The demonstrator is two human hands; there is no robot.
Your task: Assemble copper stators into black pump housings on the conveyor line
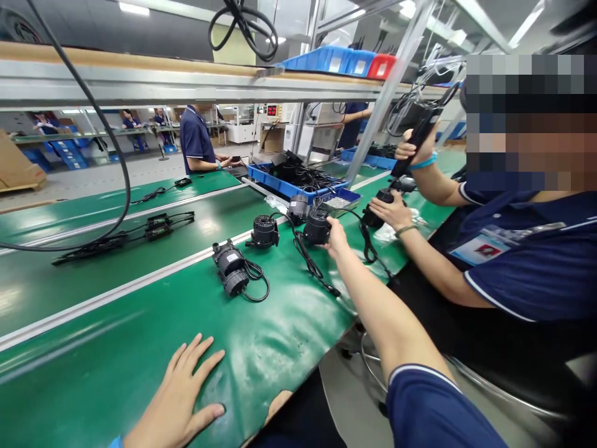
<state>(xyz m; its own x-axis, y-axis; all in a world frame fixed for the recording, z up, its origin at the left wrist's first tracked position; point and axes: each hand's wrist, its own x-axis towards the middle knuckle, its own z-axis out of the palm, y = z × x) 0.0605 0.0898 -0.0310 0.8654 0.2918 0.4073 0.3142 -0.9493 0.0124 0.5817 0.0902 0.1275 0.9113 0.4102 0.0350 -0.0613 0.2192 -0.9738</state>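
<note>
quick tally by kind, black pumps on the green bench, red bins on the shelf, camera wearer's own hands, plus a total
Black pumps: 5, one at a co-worker's hand
Red bin: 1
Wearer's hands: 2, left hand flat on the green bench, right hand holding one pump
Total: 8

The left hand (184, 382) lies palm down by the table's (140, 330) near edge — fingers spread, thumb apart. The right arm (377, 298) is stretched forward across that edge — forearm bare, right hand (337, 240) curled in a grip.
</note>
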